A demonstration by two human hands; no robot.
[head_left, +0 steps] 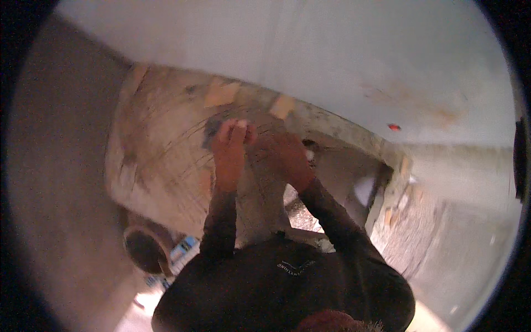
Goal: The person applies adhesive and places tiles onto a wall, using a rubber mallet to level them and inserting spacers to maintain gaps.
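My left hand is over a brown, rough-looking slab marked with dark curved scratches. Its fingers are curled closed, and whatever they hold is hidden. A dark grey patch or object shows just left of these fingers, too blurred to name. To the right, my right hand reaches over the slab beside the opening, its fingers dark and smeared by motion. Beyond the hands, two small tan flat pieces sit along the slab's far edge.
A rectangular opening is cut into the slab's right part. Pale wall rises behind, with a small red spot; a brown wall stands left. Below the slab at left are a dark bucket and a blue-white package.
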